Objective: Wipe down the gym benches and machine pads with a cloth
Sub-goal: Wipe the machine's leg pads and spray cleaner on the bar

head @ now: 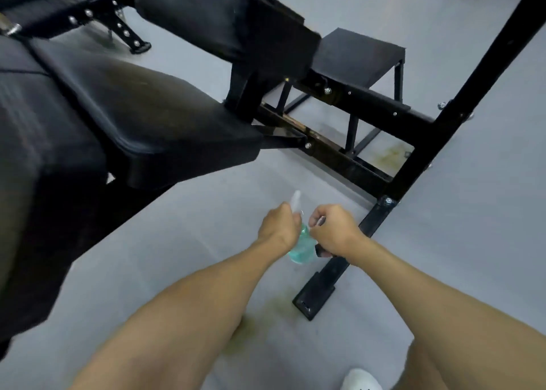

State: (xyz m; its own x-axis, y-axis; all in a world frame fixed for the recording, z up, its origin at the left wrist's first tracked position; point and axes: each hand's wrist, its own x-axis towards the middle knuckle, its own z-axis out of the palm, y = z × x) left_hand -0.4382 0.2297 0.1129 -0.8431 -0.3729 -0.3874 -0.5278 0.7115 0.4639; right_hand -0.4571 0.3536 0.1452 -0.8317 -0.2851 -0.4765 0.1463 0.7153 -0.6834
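As left hand (278,227) and right hand (334,227) clutch it, clear white-tipped bottle (301,251) of teal liquid.

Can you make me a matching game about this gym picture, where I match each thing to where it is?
Things
1. clear bottle of blue-green liquid
2. white shoe
3. black padded bench seat
4. black metal step box

Places
A. at the picture's bottom edge
B. at the top, beyond the black frame bar
C. between the left hand and right hand
D. on the left, raised above the grey floor

Pairs: 1-C, 2-A, 3-D, 4-B
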